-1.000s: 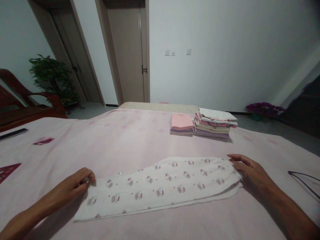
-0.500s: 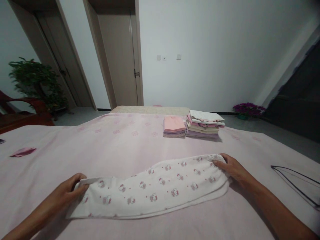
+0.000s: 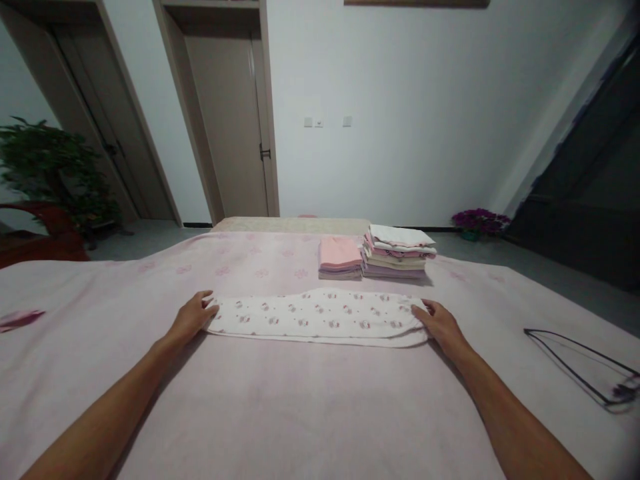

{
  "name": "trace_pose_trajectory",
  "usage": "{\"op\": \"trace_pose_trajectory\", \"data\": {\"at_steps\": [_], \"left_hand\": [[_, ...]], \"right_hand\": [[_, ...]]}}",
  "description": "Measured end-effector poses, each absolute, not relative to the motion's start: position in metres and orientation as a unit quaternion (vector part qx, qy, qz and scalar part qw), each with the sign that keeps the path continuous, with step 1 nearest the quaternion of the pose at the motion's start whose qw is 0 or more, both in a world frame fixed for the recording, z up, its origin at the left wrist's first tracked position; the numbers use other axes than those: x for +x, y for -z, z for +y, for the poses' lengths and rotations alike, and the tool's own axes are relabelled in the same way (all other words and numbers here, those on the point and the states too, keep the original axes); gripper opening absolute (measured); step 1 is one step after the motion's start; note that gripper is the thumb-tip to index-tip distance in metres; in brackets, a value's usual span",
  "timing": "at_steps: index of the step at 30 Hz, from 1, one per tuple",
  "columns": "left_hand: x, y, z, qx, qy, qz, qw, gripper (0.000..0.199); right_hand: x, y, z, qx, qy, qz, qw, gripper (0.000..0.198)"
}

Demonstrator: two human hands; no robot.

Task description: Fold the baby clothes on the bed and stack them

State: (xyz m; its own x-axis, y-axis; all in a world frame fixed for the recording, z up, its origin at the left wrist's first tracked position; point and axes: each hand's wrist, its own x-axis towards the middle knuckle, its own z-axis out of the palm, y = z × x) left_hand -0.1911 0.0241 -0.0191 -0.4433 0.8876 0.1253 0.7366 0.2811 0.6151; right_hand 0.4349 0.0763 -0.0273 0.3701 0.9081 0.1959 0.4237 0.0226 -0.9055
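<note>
White pants [image 3: 320,317] with a small pink-and-grey cartoon cat print, folded lengthwise, stretch out flat across the pink bed cover [image 3: 300,407]. Their left end is pinched between the thumb and fingers of my left hand [image 3: 194,315]. At the right, gathered end, my right hand [image 3: 439,325] grips the cloth, thumb on top. Just beyond the pants stand two piles of folded clothes: a lower one with a pink top piece [image 3: 340,253] and a taller one with a white top piece [image 3: 400,237].
A thin black wire frame [image 3: 570,360] lies on the cover at the right. Pink cloth [image 3: 21,320] rests at the far left. Beyond the bed are a potted green plant [image 3: 50,173], a red wooden chair [image 3: 45,233] and purple flowers [image 3: 480,220].
Both hands have moved the pants away from me, closer to the piles. The pants were curved and partly lifted; now they lie straighter and flatter. The view has shifted slightly.
</note>
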Motion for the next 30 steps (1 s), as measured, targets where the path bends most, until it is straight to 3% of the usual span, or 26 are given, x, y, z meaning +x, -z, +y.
{"op": "trace_pose_trajectory", "data": {"at_steps": [7,12,18,23,30], "left_hand": [[-0.163,0.026,-0.004,0.650,-0.287,0.697,-0.097,0.044],[-0.112,0.014,-0.020,0.765,-0.322,0.557,-0.030,0.030],[-0.051,0.012,-0.018,0.850,-0.252,0.460,0.055,0.021],[-0.027,0.013,-0.016,0.868,-0.214,0.448,0.025,0.019],[-0.023,0.018,-0.019,0.862,-0.202,0.463,-0.030,0.023]], "right_hand": [[0.442,0.031,0.062,-0.679,-0.044,-0.602,0.418,0.038],[0.421,0.012,0.046,-0.575,0.082,-0.714,0.392,0.025],[0.398,-0.008,0.024,-0.491,0.065,-0.827,0.267,0.029],[0.405,0.001,0.010,-0.497,0.071,-0.833,0.234,0.035],[0.419,0.018,0.016,-0.478,0.075,-0.837,0.257,0.016]]}}
